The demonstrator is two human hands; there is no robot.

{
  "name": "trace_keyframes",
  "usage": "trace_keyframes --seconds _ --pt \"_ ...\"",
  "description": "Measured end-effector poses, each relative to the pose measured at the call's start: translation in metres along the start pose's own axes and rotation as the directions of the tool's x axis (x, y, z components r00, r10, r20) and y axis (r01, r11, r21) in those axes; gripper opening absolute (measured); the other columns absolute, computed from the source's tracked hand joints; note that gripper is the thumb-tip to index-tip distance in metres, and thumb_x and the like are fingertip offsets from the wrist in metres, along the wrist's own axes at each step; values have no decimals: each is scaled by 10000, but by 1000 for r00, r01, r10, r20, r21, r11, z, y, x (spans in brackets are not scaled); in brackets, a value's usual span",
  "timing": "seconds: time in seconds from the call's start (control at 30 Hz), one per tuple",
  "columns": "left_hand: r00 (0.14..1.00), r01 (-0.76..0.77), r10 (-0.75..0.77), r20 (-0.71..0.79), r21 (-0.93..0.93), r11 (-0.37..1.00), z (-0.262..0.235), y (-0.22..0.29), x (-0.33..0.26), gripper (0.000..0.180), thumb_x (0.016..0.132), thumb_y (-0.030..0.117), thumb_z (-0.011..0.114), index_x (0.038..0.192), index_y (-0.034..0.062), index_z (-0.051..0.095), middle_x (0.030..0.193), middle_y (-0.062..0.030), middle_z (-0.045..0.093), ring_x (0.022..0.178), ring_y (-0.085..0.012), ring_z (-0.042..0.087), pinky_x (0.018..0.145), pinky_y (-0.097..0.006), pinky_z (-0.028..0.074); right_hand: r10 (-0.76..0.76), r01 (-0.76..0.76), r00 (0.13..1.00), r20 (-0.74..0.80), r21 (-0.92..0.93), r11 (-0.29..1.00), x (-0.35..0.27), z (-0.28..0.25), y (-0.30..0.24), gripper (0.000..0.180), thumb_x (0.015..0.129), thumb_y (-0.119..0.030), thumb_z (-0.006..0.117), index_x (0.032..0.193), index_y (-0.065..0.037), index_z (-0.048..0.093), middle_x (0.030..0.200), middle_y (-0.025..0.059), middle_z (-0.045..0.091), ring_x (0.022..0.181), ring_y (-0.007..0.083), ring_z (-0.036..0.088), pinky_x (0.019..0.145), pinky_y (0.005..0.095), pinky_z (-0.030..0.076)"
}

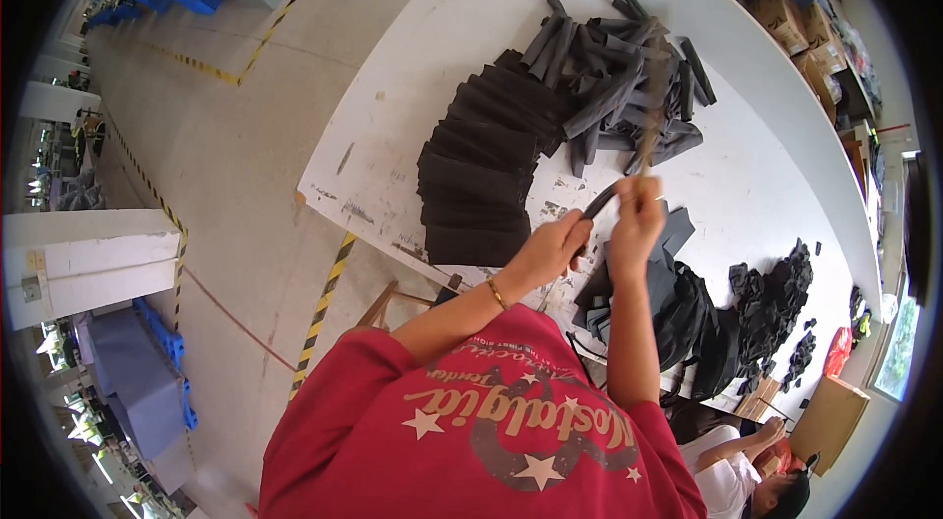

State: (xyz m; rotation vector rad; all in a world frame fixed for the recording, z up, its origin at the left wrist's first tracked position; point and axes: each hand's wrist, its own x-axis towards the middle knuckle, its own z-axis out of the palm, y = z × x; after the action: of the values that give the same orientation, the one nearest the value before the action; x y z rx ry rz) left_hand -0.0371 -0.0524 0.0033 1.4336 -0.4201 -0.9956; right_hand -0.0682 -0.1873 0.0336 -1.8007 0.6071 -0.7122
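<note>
My left hand (556,248), with a bracelet at the wrist, grips the lower end of a curved black strip (600,200) above the white table (413,57). My right hand (638,218) is closed at the strip's upper end and also holds a thin brownish stick (652,116) that points up and is blurred. Both hands hover just right of a fanned row of flat black pieces (481,170). Behind the stick lies a heap of rolled black tubes (614,77).
A dark heap of black fabric (693,318) and loose black scraps (776,288) lie at the table's right. Another person (742,475) sits low at the right near a cardboard box (828,418). Yellow-black tape (322,308) marks the floor; blue crates (157,347) stand left.
</note>
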Motion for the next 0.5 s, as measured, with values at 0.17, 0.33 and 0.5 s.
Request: trace_keyframes --seconds 0.17,0.33,0.5 --pt "998 -69 68 -12 -150 986 13 2 -17 282 1010 270 383 928 17 478 831 -69 630 577 -106 621 434 -206 428 -28 31 980 -196 12 999 55 3 -16 201 945 -196 566 824 -36 555 660 -40 415 575 45 363 514 220 303" --pt "938 -134 229 -262 336 932 -27 -82 -30 161 913 175 562 834 35 577 802 -76 622 561 -144 605 480 -267 450 124 -92 963 -240 141 986 152 -37 -18 348 935 -331 576 859 7 604 646 -38 437 581 46 372 521 231 311" --pt "675 -131 685 -274 869 477 -114 -69 10 164 733 130 719 864 86 630 747 -50 546 776 -252 549 694 -359 467 18 -13 1000 23 -204 979 104 -38 36 300 968 -304 507 1038 -39 630 682 32 486 641 129 405 591 286 371"
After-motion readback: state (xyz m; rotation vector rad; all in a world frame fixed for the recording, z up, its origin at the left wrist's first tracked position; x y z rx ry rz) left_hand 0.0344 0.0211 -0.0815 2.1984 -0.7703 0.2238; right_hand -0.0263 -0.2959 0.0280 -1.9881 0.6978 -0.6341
